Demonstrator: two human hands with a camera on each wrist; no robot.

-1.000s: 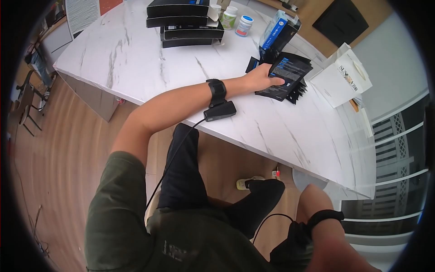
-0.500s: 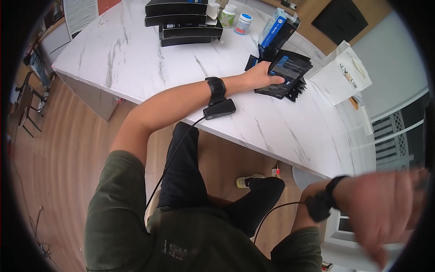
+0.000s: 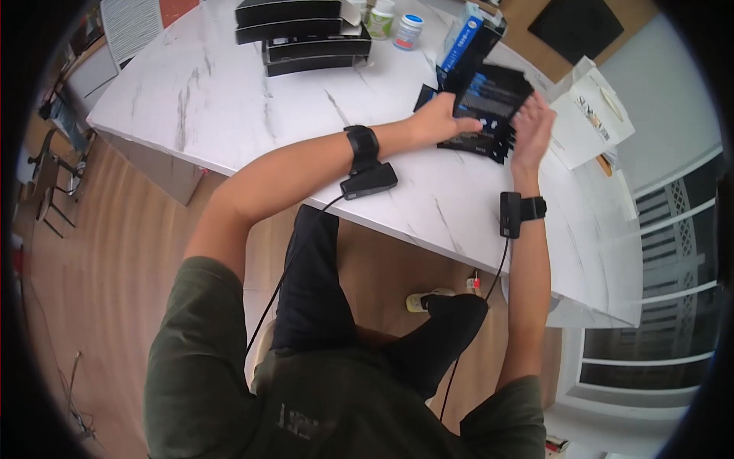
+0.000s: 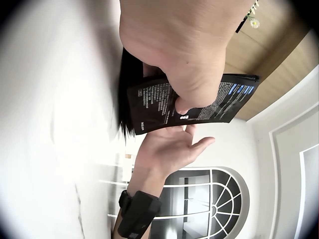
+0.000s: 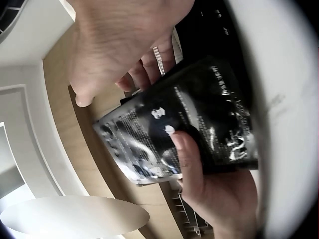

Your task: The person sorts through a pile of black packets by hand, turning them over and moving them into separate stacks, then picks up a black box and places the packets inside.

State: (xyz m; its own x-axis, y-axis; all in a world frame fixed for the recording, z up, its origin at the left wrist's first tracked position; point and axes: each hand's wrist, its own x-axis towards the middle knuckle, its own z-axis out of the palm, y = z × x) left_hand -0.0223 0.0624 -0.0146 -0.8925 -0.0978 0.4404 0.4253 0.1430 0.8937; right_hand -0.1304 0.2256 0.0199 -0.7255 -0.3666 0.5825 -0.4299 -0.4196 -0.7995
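A bundle of flat black packets (image 3: 489, 115) stands on the marble table, with white and blue print on the front one. My left hand (image 3: 442, 122) grips its left side, the thumb laid over the front packet (image 5: 199, 114). At the bundle's right edge is my right hand (image 3: 533, 134), its fingers extended. In the left wrist view the right hand (image 4: 167, 149) is palm up with the thumb apart, beside the packets (image 4: 159, 107). Whether its fingertips touch them I cannot tell.
Stacked black boxes (image 3: 306, 42) stand at the table's back left, near a green-labelled bottle (image 3: 380, 21) and a blue-capped bottle (image 3: 408, 33). A blue-and-white box (image 3: 463, 40) is behind the packets. The white paper bag (image 3: 589, 115) stands to their right.
My right hand has come up from the lower right, off the table, to the right edge of the packets. The left hand keeps its grip, and the packets are fanned slightly differently.
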